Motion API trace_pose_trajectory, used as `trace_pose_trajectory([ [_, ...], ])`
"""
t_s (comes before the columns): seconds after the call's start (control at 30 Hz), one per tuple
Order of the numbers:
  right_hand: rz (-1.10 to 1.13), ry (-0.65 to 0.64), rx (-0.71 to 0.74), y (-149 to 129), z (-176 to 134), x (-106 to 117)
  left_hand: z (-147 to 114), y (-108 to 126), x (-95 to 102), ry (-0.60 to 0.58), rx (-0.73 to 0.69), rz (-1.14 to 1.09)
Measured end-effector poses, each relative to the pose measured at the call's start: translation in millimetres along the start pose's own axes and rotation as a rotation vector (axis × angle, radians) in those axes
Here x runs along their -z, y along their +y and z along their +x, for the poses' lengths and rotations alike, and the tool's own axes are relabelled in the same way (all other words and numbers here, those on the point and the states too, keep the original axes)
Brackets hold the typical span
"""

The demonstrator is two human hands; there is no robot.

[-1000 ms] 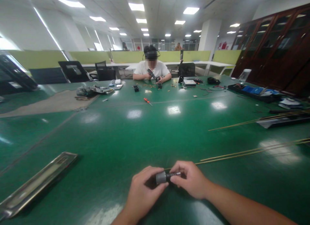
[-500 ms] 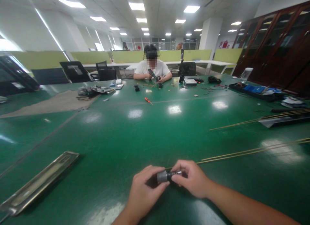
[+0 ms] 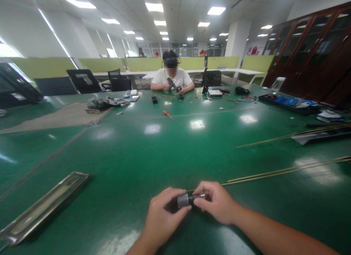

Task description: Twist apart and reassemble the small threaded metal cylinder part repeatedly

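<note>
A small cylindrical part (image 3: 183, 200), with a wide grey end, a dark ribbed middle and a shiny metal tip, lies level between my hands near the table's front. I cannot make out its exact kind. My left hand (image 3: 164, 214) curves its thumb and fingers round the grey end. On the other side my right hand (image 3: 215, 202) pinches the narrower dark section with thumb and fingertips, the metal tip showing past them. Thin brass-coloured rods (image 3: 255, 177) run from beside my right hand towards the right edge.
A long metal tray (image 3: 44, 207) lies at the left on the green table (image 3: 131, 149). A red screwdriver (image 3: 167, 114) rests farther back. Across the table a person in a white shirt (image 3: 181, 77) holds a dark tool. Black trays (image 3: 290, 104) and more rods (image 3: 276, 138) are at right.
</note>
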State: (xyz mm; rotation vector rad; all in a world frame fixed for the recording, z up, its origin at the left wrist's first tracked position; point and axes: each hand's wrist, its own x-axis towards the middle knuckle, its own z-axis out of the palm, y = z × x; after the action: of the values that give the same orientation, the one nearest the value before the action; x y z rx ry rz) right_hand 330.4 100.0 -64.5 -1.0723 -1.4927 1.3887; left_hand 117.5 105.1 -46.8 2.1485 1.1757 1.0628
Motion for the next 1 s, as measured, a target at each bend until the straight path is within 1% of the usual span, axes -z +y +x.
trace_pose_trajectory([
  [0.27, -0.012, -0.004, -0.012, 0.9, 0.0, 0.0, 1.9, 1.4, -0.4, 0.006, -0.003, -0.004],
  [0.43, -0.010, 0.003, 0.010, -1.5, -0.8, 0.5, 2.2, 1.8, 0.0, 0.017, -0.013, 0.002],
  [0.7, 0.002, -0.007, 0.008, 0.1, -0.4, 0.4, 1.6, 1.4, 0.1, -0.001, -0.024, -0.010],
  [1.0, 0.007, -0.010, -0.002, 0.0, -0.3, 0.4, 1.9, 0.3, -0.3, 0.029, -0.038, -0.003],
])
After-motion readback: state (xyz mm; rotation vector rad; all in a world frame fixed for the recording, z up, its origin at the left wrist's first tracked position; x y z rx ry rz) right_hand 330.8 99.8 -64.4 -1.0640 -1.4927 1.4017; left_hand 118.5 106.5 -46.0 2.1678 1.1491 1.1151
